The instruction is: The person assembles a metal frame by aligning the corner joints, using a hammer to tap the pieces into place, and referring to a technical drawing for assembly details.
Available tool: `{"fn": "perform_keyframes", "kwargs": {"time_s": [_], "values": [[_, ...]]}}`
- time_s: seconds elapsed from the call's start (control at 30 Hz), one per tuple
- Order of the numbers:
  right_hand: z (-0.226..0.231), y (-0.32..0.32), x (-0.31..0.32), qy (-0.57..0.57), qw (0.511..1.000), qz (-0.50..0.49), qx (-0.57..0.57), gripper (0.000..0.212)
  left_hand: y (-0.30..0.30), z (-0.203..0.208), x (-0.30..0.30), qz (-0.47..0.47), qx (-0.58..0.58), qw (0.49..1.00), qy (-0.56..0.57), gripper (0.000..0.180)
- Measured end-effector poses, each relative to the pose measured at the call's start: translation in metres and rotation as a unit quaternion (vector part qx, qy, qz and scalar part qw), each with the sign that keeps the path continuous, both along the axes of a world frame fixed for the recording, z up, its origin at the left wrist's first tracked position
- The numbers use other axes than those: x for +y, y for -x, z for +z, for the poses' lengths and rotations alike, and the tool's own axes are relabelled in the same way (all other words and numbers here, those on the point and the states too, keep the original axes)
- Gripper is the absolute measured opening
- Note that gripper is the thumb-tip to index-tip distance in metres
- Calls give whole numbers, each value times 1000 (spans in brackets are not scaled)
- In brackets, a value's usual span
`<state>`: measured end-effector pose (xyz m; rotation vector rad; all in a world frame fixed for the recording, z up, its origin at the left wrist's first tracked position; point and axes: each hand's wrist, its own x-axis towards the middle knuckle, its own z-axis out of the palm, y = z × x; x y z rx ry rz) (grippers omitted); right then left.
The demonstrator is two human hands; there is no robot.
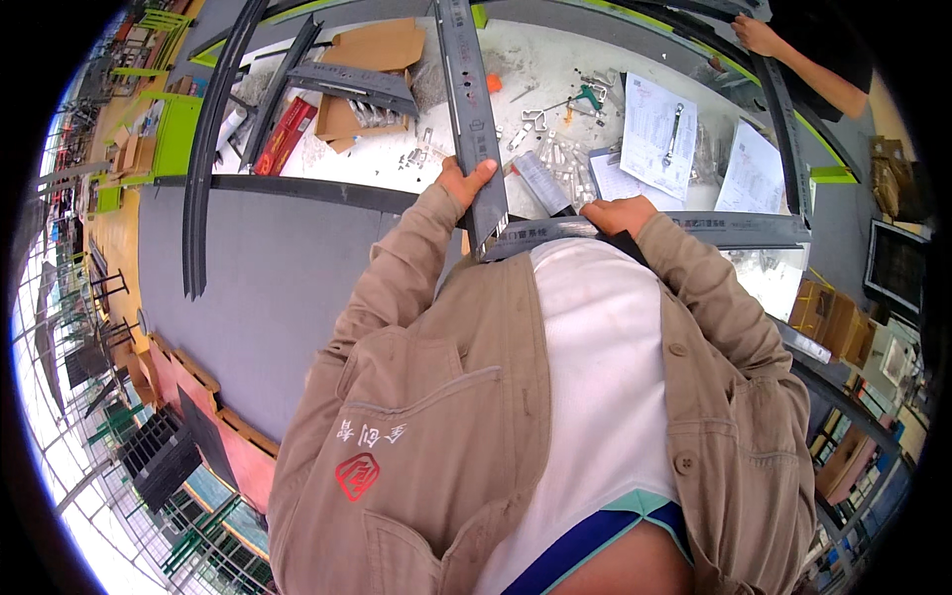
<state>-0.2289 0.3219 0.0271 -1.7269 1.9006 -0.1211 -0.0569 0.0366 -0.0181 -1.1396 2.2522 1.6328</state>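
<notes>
Our left hand (pixel 464 182) wraps tight around a long grey metal bar (pixel 466 89) that runs far away from us over the white table (pixel 397 178). Our right hand (pixel 617 213) presses flat on a second grey bar (pixel 724 230) lying sideways to the right. The two bars meet near us, between our hands.

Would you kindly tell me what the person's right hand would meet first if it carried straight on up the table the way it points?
Probably the small grey flat piece just beyond the right hand, which rests on the horizontal grey profile; depth is hard to judge, and the white papers lie further on.
</notes>
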Motion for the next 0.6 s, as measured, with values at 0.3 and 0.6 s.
{"fn": "perform_keyframes", "kwargs": {"time_s": [0.3, 0.6], "values": [[-24, -3, 1, -1, 998, -35, 45, 20, -2, -35, -8, 7, 74, 997, 6, 102], [-9, -25, 33, 161, 965, -121, 168, 47, -4, 2, 7, 105, 57, 992, 35, 86]]}}
